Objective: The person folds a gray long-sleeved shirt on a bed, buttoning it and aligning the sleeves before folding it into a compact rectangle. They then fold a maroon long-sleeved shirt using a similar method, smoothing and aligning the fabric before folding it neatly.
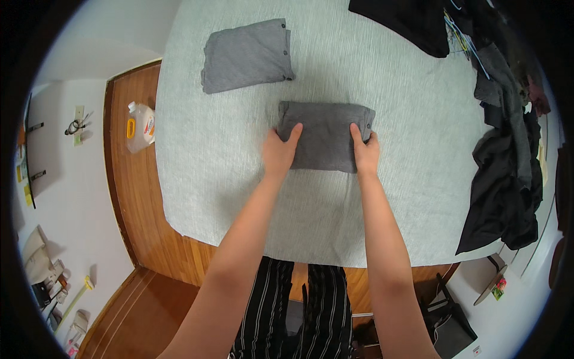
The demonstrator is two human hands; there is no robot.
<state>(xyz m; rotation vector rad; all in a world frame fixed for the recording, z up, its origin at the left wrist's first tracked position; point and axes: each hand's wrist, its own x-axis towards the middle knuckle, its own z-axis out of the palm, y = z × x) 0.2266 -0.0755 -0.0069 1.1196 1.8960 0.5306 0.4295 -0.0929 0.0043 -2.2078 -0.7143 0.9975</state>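
Note:
Between my two hands is a folded dark grey garment (326, 139) with a button near its right edge. My left hand (279, 150) grips its left side, thumb on top and fingers hidden at the edge. On the right side my right hand (367, 150) holds it the same way, with the thumb pressed on the cloth. Farther off to the left lies a second folded grey garment (246, 57), flat, with dark buttons along its right edge. Both garments are over a pale green-grey bedspread (210, 179).
Dark clothes (497, 188) are heaped along the right edge, with a black garment (408, 22) at the far right. Several thin hangers (468, 42) lie among them. On the wooden floor (134, 197) at left stands a clear plastic jug (142, 128). A black chair (450, 327) is at lower right.

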